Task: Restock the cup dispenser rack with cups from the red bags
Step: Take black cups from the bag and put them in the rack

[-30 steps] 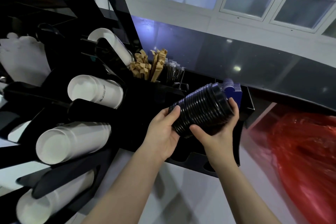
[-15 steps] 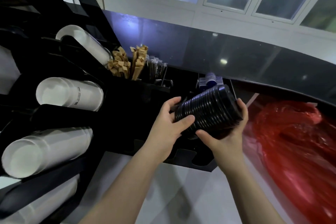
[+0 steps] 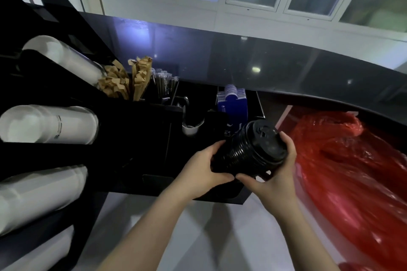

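Gripping a stack of black lids (image 3: pixel 253 149) from both ends, the left hand (image 3: pixel 202 171) and right hand (image 3: pixel 275 178) curl round it above the desk (image 3: pixel 198 237). Red bag (image 3: pixel 352 171) right; white cups (image 3: pixel 50 124) fill the rack (image 3: pixel 132 138) far left.

A tilted stack of ribbed black plastic lids (image 3: pixel 251 149) sits beside a crumpled red plastic bag (image 3: pixel 352 171), near the black rack's white paper cups (image 3: pixel 48 124).

Both hands, left hand (image 3: pixel 203 168) and right hand (image 3: pixel 275 179), grip a tilted stack of black lids (image 3: pixel 251 149). The black rack (image 3: pixel 136 138) with white cups (image 3: pixel 48 124) lies left of the fingers (image 3: pixel 288 145); the red bag (image 3: pixel 352 171) lies right.
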A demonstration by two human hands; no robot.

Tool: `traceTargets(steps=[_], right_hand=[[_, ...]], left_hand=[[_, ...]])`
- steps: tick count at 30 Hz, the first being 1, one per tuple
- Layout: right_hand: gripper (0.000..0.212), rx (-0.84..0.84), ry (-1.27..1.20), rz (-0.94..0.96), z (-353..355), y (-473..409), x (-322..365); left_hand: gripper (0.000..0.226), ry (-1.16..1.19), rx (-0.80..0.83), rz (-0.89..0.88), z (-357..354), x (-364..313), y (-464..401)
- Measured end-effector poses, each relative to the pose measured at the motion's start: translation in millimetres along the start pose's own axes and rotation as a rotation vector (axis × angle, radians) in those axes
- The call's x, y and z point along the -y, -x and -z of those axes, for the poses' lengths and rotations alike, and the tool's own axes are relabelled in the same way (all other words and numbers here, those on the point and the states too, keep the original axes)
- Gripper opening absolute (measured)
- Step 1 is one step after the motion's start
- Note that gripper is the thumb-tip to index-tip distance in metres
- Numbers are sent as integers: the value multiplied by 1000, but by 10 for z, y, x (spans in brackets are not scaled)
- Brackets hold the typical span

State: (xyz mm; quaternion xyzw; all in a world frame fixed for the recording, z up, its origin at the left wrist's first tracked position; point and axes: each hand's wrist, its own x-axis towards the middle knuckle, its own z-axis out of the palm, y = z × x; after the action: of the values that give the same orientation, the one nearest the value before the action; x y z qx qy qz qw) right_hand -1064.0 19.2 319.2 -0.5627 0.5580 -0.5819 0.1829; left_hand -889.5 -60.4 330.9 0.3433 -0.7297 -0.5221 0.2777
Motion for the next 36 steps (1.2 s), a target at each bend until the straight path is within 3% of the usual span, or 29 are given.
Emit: traceTargets(steps=[5,15,19,29,36], right_hand=[[116,24,61,0,-45,3,-42],[113,4,149,17,-104,9,-57],[120,-34,202,66,-122,56,-144],[118,-37,294,16,-151,152,-230],[110,33,634,-17,-224,215,-280]], left_hand=[[82,-126,-103,19,-49,152,-23],[69,-180,-256,-40,-153,214,29],[69,-386,-325,-101,-185,217,54],[73,-300,-79,27,-88,345,86],[69,-140,-101,139,10,400,146]])
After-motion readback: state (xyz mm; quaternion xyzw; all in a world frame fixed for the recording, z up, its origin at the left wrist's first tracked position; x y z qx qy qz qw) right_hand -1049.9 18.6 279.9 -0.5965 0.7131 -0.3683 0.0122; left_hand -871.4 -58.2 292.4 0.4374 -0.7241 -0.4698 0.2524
